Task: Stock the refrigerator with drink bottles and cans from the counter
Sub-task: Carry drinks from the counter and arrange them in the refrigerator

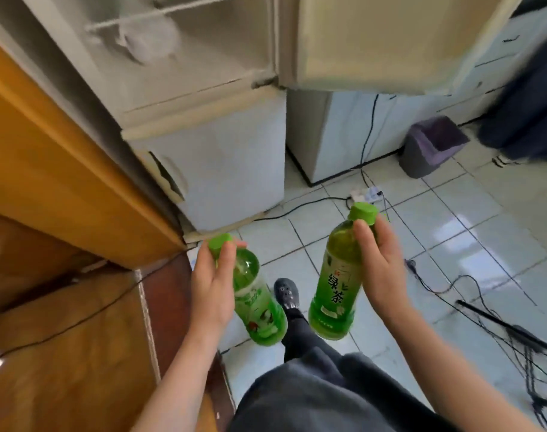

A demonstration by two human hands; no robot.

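L hand point(213, 285) grips a green drink bottle point(258, 307) near its cap; R hand point(381, 269) grips a green tea bottle point(334, 285) by the neck. Carrying step: open refrigerator point(203, 98) is ahead, above both hands. Next, probably lift both onto its wire shelf point(147, 15).

One wide-angle camera is riding on the person's head, facing forward and steeply down. It is looking from close above at the left hand point(211, 288) gripping the left bottle point(261, 310) and the right hand point(383, 269) gripping the right bottle point(331, 294), with the open refrigerator point(228, 169) ahead and tiled floor point(453, 244) below.
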